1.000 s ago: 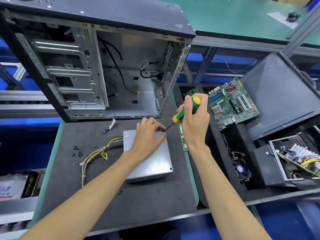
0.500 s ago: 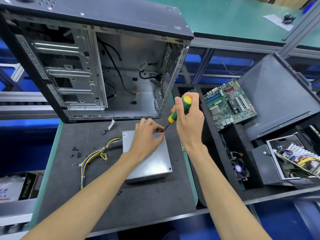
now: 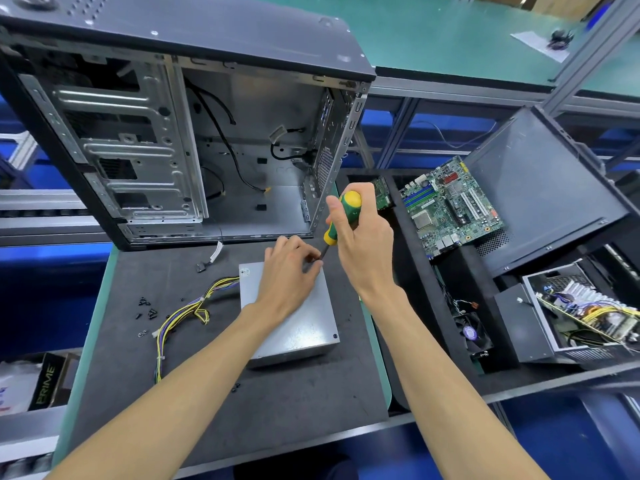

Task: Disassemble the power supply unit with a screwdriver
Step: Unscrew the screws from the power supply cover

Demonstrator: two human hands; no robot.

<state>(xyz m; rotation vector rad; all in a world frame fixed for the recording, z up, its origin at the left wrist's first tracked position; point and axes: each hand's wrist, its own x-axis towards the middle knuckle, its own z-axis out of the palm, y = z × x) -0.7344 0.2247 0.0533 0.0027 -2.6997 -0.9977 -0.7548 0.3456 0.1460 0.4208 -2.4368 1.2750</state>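
Grey power supply unit [image 3: 304, 327] flat on mat; green-yellow screwdriver [image 3: 341, 218] tilted.

"PRIME" in pale green capitals, running lengthwise along the black box [image 3: 48, 382], well to the left of the power supply unit [image 3: 298, 327] and below the mat's edge. Beside that box, further left, blue print on white packaging [image 3: 14, 386], too cut off to read. Small round sticker [image 3: 245, 271] on the far-left corner of the power supply unit, too small to read. Markings on the motherboard [image 3: 450, 206], right of the unit, likewise unreadable.
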